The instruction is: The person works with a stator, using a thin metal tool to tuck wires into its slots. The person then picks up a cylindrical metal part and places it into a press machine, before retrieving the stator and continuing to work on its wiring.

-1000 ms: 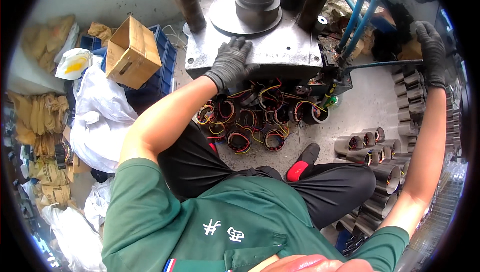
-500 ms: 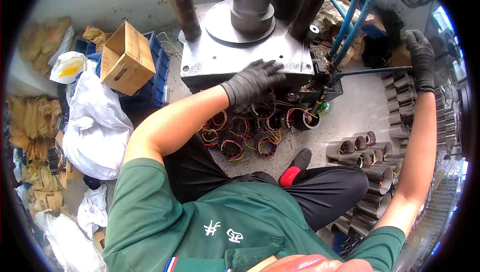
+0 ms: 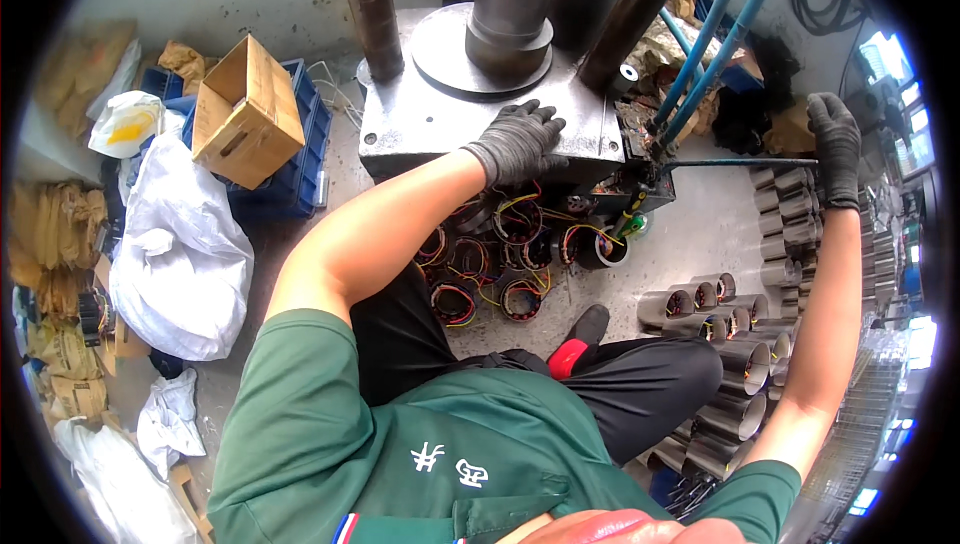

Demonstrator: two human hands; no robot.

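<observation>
My left hand (image 3: 520, 142), in a dark grey glove, lies over the front edge of the press table (image 3: 400, 129) with its fingers stretched out and nothing held. Beneath and in front of it sit several wound stator cores (image 3: 452, 304) with red and yellow wires; the nearest ones are partly hidden by the hand. My right hand (image 3: 837, 149), gloved alike, reaches far out to the right and closes on the end of a long thin lever (image 3: 745, 162); its fingertips are hard to see. The steel ram (image 3: 515, 4) stands on a round plate (image 3: 435, 49) on the press table.
Rows of metal cylinder housings (image 3: 735, 414) stand at the right, some with wires inside. One dark cylinder (image 3: 605, 249) stands by the stators. At left are a cardboard box (image 3: 250, 119), blue crates (image 3: 318, 144) and a white sack (image 3: 185, 254). Blue hoses (image 3: 715, 39) rise behind the lever.
My right hand has come down toward me, and the lever end has lowered with it. My left hand has shifted slightly along the table edge, its fingers a little more bunched.
</observation>
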